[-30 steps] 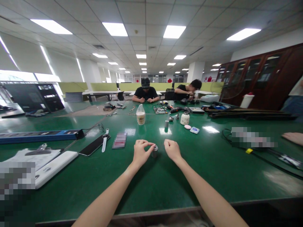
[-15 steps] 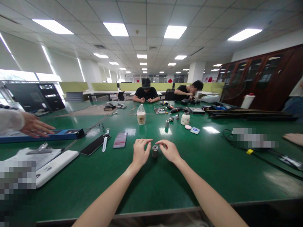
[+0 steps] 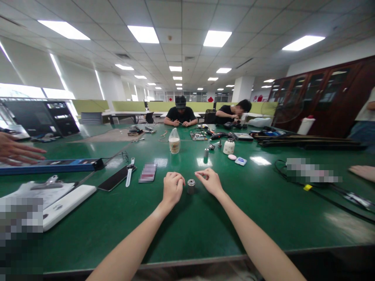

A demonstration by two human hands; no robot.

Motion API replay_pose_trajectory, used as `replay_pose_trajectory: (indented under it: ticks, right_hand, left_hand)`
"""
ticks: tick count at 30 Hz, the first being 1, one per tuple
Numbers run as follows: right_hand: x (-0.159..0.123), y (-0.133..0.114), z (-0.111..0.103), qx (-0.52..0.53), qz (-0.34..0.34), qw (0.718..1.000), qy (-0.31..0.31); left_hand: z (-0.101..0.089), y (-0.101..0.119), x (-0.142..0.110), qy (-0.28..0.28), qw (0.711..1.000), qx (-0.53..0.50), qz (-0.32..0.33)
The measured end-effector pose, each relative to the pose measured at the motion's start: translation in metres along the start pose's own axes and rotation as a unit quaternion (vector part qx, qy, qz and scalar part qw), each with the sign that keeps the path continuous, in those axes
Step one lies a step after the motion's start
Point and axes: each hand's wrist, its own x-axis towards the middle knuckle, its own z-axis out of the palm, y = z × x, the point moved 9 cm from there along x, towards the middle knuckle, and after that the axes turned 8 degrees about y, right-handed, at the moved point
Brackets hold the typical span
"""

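left hand [image 3: 172, 189]: fingers now curled, just left of cylinder | right hand [image 3: 211, 182]: now pinched, any held bit too small to tell | metal cylinder [image 3: 191, 188]: upright, near desk [image 3: 187, 234], between hands

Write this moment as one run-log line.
left hand: curled beside grey cylinder | right hand: thumb and finger close together, any held item too small to tell | grey cylinder: upright on green table, between hands

In the head view I saw a small metal cylinder [image 3: 191, 186] upright on the green bench [image 3: 199, 230], between my left hand [image 3: 172, 189] and my right hand [image 3: 209, 181], whose thumb and fingertip nearly met.
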Motion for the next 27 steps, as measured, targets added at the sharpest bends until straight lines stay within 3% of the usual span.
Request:
replay_pose_trajectory:
  ticks: [7, 15, 18, 21, 27]
  right_hand:
    - [-0.006, 0.043, 0.007, -0.140, 0.034, 0.989, -0.024]
    - [-0.007, 0.047, 0.009, -0.127, 0.035, 0.991, -0.029]
    - [-0.004, 0.037, 0.004, -0.088, 0.037, 0.995, 0.001]
    - [-0.003, 0.010, -0.003, -0.017, -0.002, 1.000, 0.026]
    - [-0.014, -0.040, -0.004, 0.017, -0.094, 0.995, 0.001]
  left_hand:
    - [-0.006, -0.011, 0.006, 0.025, 0.999, 0.031, -0.010]
    - [-0.007, -0.018, 0.007, 0.034, 0.995, 0.095, -0.013]
    - [-0.005, -0.015, 0.007, 0.030, 0.995, 0.099, -0.009]
    - [-0.004, -0.013, 0.006, 0.026, 0.995, 0.097, -0.003]
    - [0.001, -0.008, 0.003, 0.003, 0.998, 0.061, 0.011]
